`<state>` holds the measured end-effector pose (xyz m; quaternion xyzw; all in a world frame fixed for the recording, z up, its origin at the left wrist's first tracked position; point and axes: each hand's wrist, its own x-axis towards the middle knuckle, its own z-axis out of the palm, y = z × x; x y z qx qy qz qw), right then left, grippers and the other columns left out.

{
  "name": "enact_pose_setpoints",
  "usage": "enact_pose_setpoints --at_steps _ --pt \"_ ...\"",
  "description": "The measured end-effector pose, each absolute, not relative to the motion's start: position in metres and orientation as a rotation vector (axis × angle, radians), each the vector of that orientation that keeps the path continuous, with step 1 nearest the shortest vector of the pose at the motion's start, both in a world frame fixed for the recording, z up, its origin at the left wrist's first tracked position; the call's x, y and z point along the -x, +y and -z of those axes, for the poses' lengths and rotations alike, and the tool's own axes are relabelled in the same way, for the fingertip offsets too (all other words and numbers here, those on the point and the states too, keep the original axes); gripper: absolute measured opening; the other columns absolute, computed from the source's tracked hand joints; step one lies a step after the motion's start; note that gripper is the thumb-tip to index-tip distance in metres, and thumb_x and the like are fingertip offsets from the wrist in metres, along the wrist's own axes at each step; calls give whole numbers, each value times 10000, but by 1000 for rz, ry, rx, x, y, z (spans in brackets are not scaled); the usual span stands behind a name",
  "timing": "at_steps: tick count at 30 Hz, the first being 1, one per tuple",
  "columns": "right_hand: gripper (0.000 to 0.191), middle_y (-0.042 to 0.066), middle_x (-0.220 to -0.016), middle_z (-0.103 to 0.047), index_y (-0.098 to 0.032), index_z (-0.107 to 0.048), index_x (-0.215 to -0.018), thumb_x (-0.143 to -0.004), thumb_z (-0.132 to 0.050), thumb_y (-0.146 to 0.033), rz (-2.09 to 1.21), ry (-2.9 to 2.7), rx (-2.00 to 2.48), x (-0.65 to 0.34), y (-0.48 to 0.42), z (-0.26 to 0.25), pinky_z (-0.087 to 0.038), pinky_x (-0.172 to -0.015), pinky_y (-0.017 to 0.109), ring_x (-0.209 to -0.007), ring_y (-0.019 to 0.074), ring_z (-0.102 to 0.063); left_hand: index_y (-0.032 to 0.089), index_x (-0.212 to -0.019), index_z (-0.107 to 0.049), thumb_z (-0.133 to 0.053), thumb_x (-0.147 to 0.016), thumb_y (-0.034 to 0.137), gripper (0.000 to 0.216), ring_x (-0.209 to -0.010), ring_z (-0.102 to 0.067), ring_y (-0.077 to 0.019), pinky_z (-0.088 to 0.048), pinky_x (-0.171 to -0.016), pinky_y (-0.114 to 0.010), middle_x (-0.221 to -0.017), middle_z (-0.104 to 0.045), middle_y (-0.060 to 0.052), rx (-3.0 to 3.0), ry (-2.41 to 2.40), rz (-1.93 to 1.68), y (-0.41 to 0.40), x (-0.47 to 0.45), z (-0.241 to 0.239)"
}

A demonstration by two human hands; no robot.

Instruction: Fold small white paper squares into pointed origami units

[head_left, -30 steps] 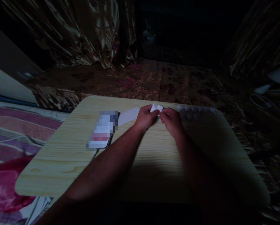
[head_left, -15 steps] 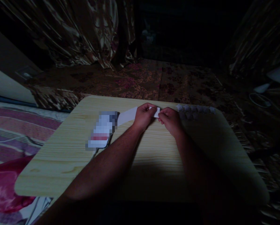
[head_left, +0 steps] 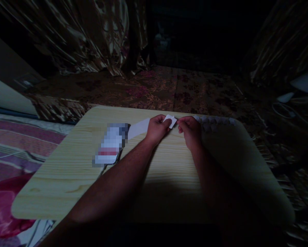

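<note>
My left hand (head_left: 157,128) is closed on a small folded piece of white paper (head_left: 172,121), its thumb pressed on top. Close to the paper's right corner is my right hand (head_left: 191,128), thumb and forefinger pinched together; whether anything is between them I cannot make out. A flat white paper strip (head_left: 138,129) lies on the table to the left, its right end beside or behind my left hand. Several small pale folded pieces (head_left: 213,120) sit in rows beyond my right hand.
A phone (head_left: 111,142), blurred out on its screen, lies on the wooden table (head_left: 58,171) at the left with a cable at its lower end. Patterned cloth (head_left: 143,85) and curtains are behind. A striped bed cover (head_left: 20,140) is at the left, a white lamp (head_left: 305,82) at the right.
My right hand has moved slightly right, off the face of the paper. The folded paper in my left hand has tilted and shows more of its surface.
</note>
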<state>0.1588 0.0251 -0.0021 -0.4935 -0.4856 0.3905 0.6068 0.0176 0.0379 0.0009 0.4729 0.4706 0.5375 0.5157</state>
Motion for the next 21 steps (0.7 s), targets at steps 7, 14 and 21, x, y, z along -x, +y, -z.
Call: enact_pose_setpoints --at_steps 7,14,21 --pt "216 -17 -736 -666 -219 -608 -860 -726 -695 -365 -859 -1212 1214 -157 22 -1 -480 -536 247 -632 138 -600 171 -698 -626 -743 -733 410 269 -470 -418 -78 -290 -463 -219 -552 -572 28 -1191 1119 -1321 38 -18 3" --pt "177 -6 -737 -688 -216 -641 -839 -739 -694 -352 -793 -1273 1261 -158 23 2 -492 -574 262 -629 147 -613 167 -685 -626 -738 -745 431 293 -492 -390 -76 -282 -479 -220 -554 -542 34 -1235 1123 -1320 38 -17 2" --pt "163 -9 -665 -661 -203 -664 -820 -768 -668 -357 -778 -1267 1268 -158 22 -1 -478 -560 262 -588 144 -589 144 -777 -697 -807 -634 300 239 -547 -453 -77 -333 -514 -218 -670 -613 20 -1253 1037 -1229 39 -15 3"
